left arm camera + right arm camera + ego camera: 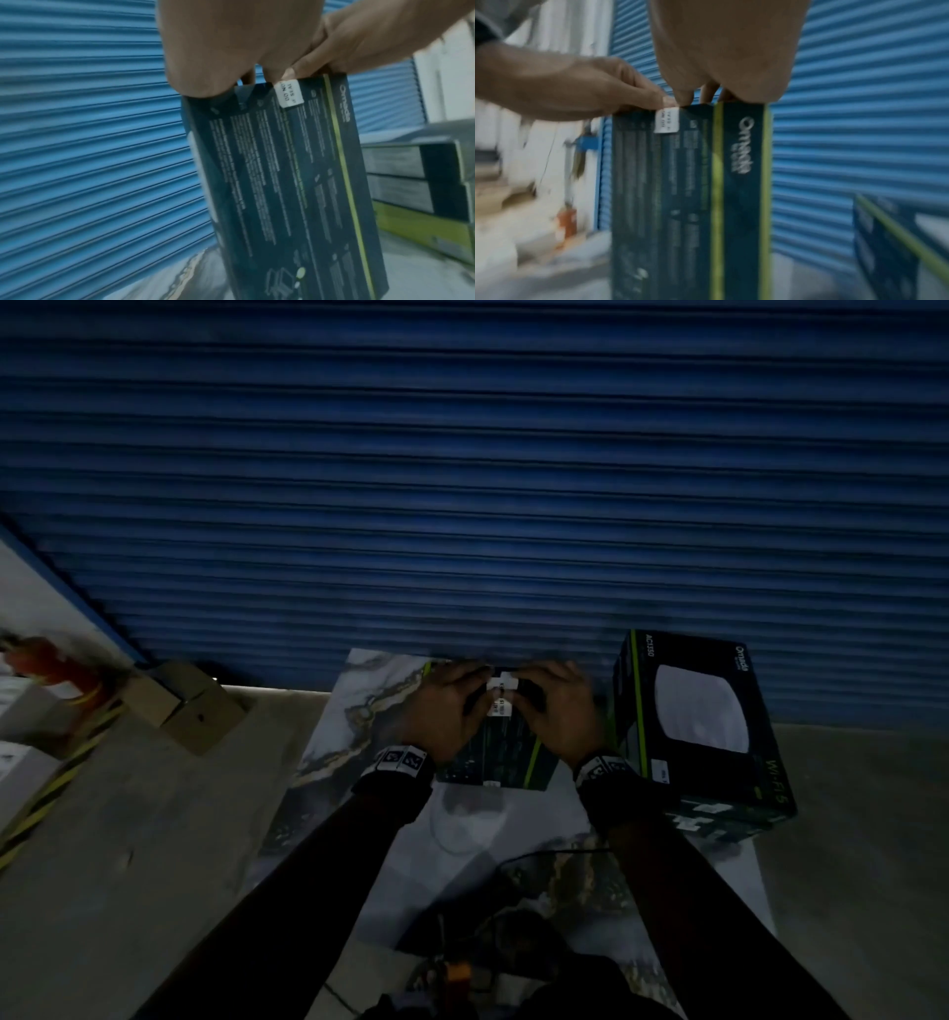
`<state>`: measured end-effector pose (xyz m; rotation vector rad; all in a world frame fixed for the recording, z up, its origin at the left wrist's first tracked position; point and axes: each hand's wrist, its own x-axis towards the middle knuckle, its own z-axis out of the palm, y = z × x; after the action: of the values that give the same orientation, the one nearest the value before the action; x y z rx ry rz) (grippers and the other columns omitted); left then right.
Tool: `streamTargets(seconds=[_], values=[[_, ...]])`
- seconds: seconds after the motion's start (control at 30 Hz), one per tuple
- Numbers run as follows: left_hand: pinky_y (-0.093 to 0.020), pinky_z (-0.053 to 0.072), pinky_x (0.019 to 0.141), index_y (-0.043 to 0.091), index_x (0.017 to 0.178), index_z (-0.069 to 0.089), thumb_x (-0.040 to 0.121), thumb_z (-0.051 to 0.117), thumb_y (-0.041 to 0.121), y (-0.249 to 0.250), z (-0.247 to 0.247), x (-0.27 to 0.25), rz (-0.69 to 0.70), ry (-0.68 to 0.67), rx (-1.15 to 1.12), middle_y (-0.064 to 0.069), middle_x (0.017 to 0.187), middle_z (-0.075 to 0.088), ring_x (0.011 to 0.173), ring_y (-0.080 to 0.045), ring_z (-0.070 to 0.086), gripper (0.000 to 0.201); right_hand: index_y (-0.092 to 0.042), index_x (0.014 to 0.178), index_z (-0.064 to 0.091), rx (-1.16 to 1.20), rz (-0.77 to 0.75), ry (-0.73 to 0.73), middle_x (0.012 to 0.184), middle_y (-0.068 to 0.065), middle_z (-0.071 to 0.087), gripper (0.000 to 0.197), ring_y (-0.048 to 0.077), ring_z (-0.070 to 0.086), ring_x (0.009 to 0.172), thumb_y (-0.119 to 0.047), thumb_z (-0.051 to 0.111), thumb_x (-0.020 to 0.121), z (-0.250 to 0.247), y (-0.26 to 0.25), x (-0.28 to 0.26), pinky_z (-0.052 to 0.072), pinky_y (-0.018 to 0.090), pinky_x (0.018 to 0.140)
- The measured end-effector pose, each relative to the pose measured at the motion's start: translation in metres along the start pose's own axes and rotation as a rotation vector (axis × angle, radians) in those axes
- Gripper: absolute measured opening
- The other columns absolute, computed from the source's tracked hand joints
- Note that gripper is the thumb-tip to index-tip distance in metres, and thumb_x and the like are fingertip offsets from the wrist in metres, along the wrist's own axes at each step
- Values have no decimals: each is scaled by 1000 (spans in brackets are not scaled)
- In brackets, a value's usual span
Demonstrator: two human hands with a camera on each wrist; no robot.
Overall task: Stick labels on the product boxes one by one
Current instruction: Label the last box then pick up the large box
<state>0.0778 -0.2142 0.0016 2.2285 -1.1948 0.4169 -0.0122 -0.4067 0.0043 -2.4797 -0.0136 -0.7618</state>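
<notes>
A: Arms?
B: Both stretched forward, dark sleeves, marker bands at the wrists, hands close together.
A: Left hand [452, 706]?
B: Fingers bent down over a top edge, thumb tip pressing there; from the right wrist view [577, 89] the thumb meets the other hand's fingertips.
A: Right hand [557, 706]?
B: Same pose, mirrored, fingers curled over that edge [365, 40]. Grip depth not clear, blurry.

The left hand [218, 46] grips the top edge of a dark teal product box [285, 182] standing upright. The right hand [372, 40] presses a white seal label [289, 94] over that edge. Behind is a blue roller shutter [90, 142]; stacked boxes [424, 182] lie at right.
</notes>
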Motion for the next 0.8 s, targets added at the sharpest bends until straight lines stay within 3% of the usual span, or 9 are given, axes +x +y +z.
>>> streamTargets(seconds=[0.1,0.17,0.27,0.37,0.47,0.6,0.7,0.8], values=[[-16,15,122,10,132,68,103,61,36,2,4,-6,-37,28,45,-9,137,65,131,-24,57,40,-22,114,76,-31,29,71,112,0,73,29,20,63,98,-40,72,92,4,-4,-7,49,34,93],[-14,9,122,12,135,67,104,58,40,1,4,-5,-56,17,50,-8,140,63,136,-24,53,42,-23,112,76,-40,60,74,111,-1,74,27,21,64,98,-39,74,90,7,-6,-5,49,35,92],[-23,26,121,13,133,68,104,54,43,2,4,1,-117,-13,-1,-7,139,64,136,-23,54,44,-21,99,78,-48,119,79,99,1,74,19,22,65,90,-35,79,85,8,-9,0,49,32,87],[-29,44,105,15,124,73,100,61,31,7,1,12,-196,-15,-39,-8,129,70,119,-25,64,31,-17,82,75,-56,204,70,85,4,70,17,21,61,81,-33,81,81,6,-16,12,46,29,82],[-19,43,88,21,119,75,99,62,29,6,1,20,-261,-5,-10,-3,119,75,102,-21,68,25,-18,72,70,-44,283,54,81,2,67,14,23,61,78,-22,83,75,8,-13,21,47,31,76],[-24,48,72,17,106,78,100,64,25,13,-5,28,-284,29,-22,-7,100,77,82,-25,70,17,-20,72,67,-38,348,58,81,3,65,10,28,62,81,-17,76,75,14,-12,25,45,34,81],[-21,39,73,18,108,77,98,66,25,14,-8,29,-267,47,-26,-7,103,77,87,-26,69,16,-18,76,66,-45,329,64,83,5,65,8,31,62,81,-15,73,76,15,-14,25,43,36,84],[-23,45,81,19,118,73,95,67,24,10,-11,19,-217,13,-26,-6,114,75,100,-25,67,24,-16,82,66,-20,277,32,86,5,65,11,28,60,82,-20,76,79,10,-13,20,47,38,81]])
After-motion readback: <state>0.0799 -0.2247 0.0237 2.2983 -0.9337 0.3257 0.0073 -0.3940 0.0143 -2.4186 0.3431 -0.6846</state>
